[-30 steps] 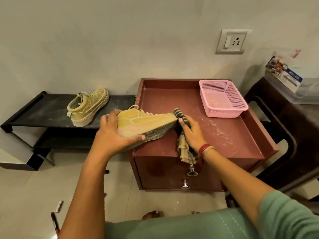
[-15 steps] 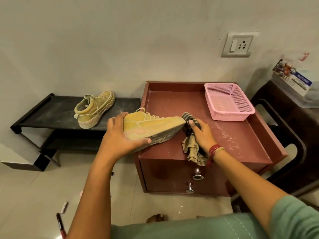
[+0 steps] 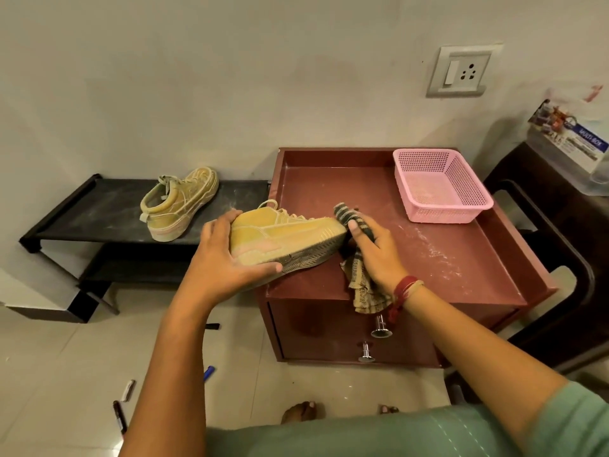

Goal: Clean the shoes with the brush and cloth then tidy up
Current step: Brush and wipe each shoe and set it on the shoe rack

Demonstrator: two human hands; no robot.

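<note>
Left of both hands, a second shoe (image 3: 179,204) sits on the black rack (image 3: 99,209) — the left hand (image 3: 220,262) clasps the heel of the yellow shoe (image 3: 290,237), the right hand (image 3: 379,255) bunches a striped cloth (image 3: 362,291) against its toe, pink basket (image 3: 441,212) beyond that hand

Near shoe (image 3: 283,237): matt yellow suede-like upper, ribbed rubber sole, dirty grey. Far shoe (image 3: 179,202): same matt upper, dusty. Cloth (image 3: 362,288): striped woven fabric, crumpled. Surface (image 3: 329,192): reddish-brown wood-look, low sheen, white powder smears. Basket (image 3: 441,192): pink perforated plastic. Drawer knobs (image 3: 380,328): shiny metal. Rack (image 3: 99,209): matt black, dusty. Floor (image 3: 49,374): glossy tiles.
</note>
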